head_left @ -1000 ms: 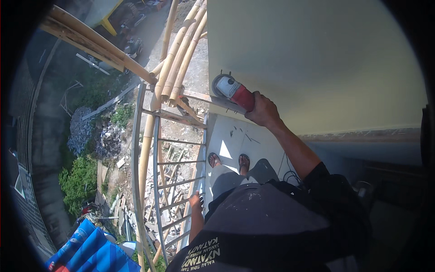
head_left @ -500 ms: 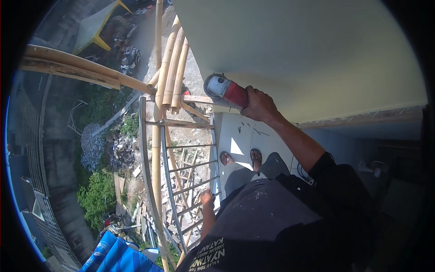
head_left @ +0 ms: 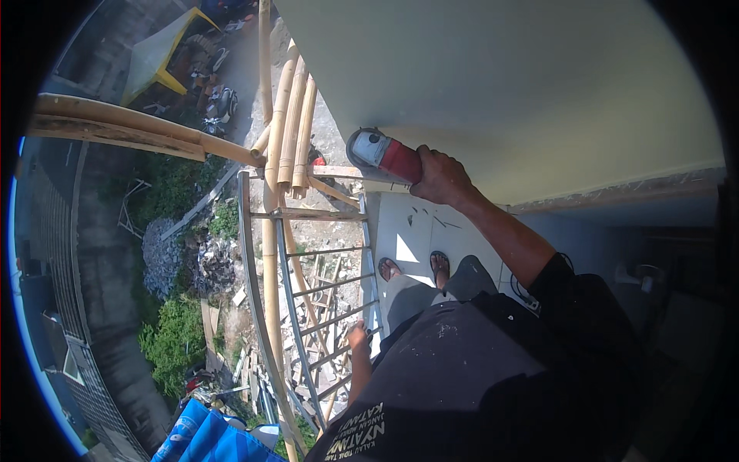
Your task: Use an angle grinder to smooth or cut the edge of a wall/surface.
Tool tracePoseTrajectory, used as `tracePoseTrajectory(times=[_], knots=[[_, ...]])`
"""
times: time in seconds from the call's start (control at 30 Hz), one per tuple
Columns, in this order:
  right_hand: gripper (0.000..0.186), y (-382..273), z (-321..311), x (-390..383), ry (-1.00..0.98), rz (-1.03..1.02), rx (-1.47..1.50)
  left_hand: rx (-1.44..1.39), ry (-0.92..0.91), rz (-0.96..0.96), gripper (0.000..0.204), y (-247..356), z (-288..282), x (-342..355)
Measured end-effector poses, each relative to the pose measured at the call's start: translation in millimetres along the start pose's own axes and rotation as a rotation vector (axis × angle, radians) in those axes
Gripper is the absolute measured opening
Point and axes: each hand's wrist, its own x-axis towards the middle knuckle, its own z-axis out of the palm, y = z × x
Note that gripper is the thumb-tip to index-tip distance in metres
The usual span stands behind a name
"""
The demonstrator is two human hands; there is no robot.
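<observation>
My right hand is closed round the red body of an angle grinder with a grey head. Its disc end rests at or very near the lower left edge of a large pale wall panel; actual contact is hard to make out. Lower down, my left hand is wrapped on the side of a metal railing with ladder-like rungs. Its fingers are partly hidden.
My sandalled feet stand on a pale tiled ledge. Past the railing is a long drop to rubble. Bamboo poles rise beside it, one jutting left. A blue sheet hangs at lower left.
The view has shifted slightly, so railing and feet sit a little further right and lower. Both hands keep their holds, and the grinder stays at nearly the same spot on the panel.
</observation>
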Motion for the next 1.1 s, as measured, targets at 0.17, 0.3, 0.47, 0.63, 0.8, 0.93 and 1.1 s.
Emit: tracePoseTrajectory(times=[0.17, 0.3, 0.47, 0.63, 0.8, 0.93, 1.1], knots=[[0.06, 2, -2, 1, -0.002, 0.012, -0.002, -0.011, -0.029, 0.061, 0.049, -3, 0, 11], [0.059, 1, -5, 0, -0.017, 0.022, 0.011, 0.002, -0.022, 0.035, 0.046, 5, 2, 2], [0.059, 2, -4, -1, -0.004, 0.015, -0.004, 0.008, -0.012, 0.011, 0.045, 17, 10, -15], [0.058, 0, -10, -2, 0.005, 0.007, -0.016, 0.033, -0.004, 0.011, 0.045, 21, 12, -18], [0.058, 0, -13, -1, -0.008, 0.017, -0.021, 0.001, -0.005, 0.01, 0.047, 25, 18, -23], [0.057, -9, -15, 0, -0.002, -0.004, -0.014, -0.071, 0.016, 0.04, 0.046, 19, 11, -20], [0.056, -2, -15, 2, 0.002, 0.009, -0.023, -0.078, 0.023, 0.02, 0.045, 26, 23, -26]])
